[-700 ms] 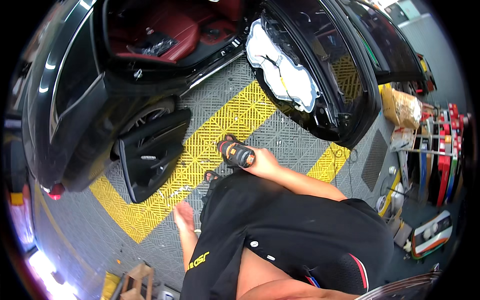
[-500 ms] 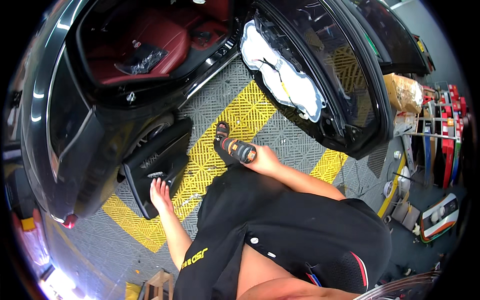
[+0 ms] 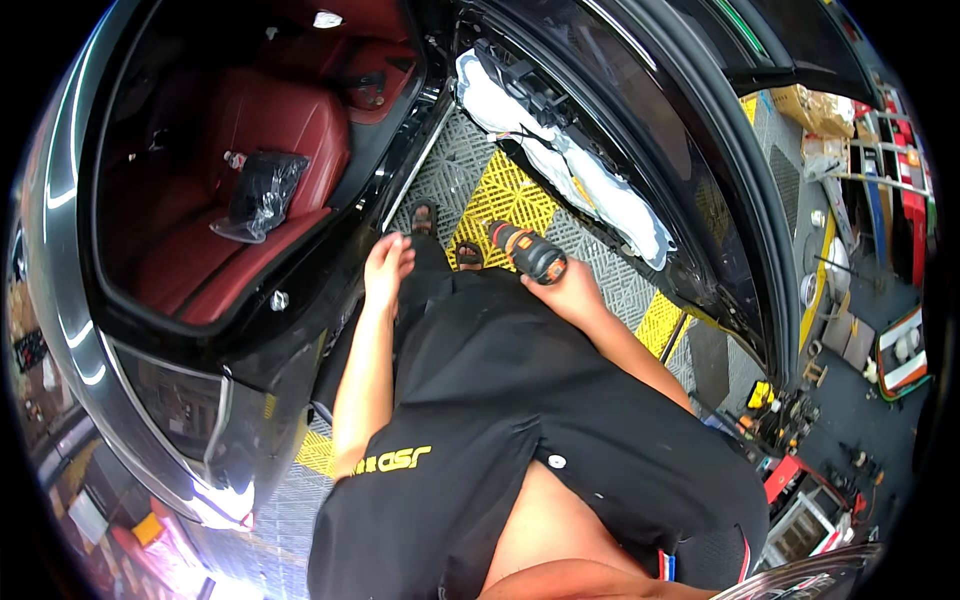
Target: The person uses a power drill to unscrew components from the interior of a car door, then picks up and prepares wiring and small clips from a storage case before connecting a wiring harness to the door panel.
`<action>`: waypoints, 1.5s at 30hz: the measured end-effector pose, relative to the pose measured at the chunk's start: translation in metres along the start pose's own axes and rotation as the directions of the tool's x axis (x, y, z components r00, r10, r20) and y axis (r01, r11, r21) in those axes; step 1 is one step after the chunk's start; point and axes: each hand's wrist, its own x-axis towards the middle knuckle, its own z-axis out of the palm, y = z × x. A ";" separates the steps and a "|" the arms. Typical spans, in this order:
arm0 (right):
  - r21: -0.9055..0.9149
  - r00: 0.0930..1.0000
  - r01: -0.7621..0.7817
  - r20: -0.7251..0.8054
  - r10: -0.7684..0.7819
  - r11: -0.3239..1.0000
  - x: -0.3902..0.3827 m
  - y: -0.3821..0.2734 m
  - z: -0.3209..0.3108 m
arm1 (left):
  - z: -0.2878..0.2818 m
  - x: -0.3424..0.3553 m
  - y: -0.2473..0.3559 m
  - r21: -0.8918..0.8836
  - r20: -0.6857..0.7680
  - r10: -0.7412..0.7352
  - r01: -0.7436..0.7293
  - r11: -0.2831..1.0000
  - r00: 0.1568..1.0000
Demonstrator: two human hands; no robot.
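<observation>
A black and orange cordless drill [image 3: 530, 252] is gripped in my right hand [image 3: 572, 288], its nose toward the car. My left hand [image 3: 387, 268] is raised beside the door sill, fingers loosely bent and apart, with nothing visible in it. To its left is the open car doorway, where a clear bag with black contents [image 3: 262, 195] lies on a dark red seat [image 3: 285, 125]. Right of the drill stands the open car door [image 3: 690, 170], its inner trim off. White sheeting [image 3: 575, 165] and wiring show on it. Behind my left forearm a black panel is mostly hidden.
Underfoot is a grey and yellow grid floor [image 3: 515, 195]. At the right stand a cardboard box [image 3: 815, 110], a rack with coloured items [image 3: 905, 185], and several tools on the dark floor. The black car body [image 3: 150, 400] fills the left side.
I have stepped closer to the doorway, and the view has shifted with me. My left hand has moved from near the black panel up to the sill. The drill stays in my right hand.
</observation>
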 end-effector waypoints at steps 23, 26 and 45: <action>0.456 0.635 -0.393 -0.493 0.594 0.799 0.059 -0.129 0.037 | 0.258 0.268 0.177 -0.003 0.691 -0.180 0.252 0.968 0.700; 0.421 0.680 -0.292 -0.540 0.495 0.859 0.062 -0.124 0.030 | 0.249 0.268 0.182 0.037 0.732 -0.185 0.233 0.972 0.655; 0.067 0.847 -0.316 -0.430 0.313 0.946 0.124 -0.178 -0.072 | 0.213 0.280 0.163 0.079 0.496 -0.066 0.030 0.996 0.866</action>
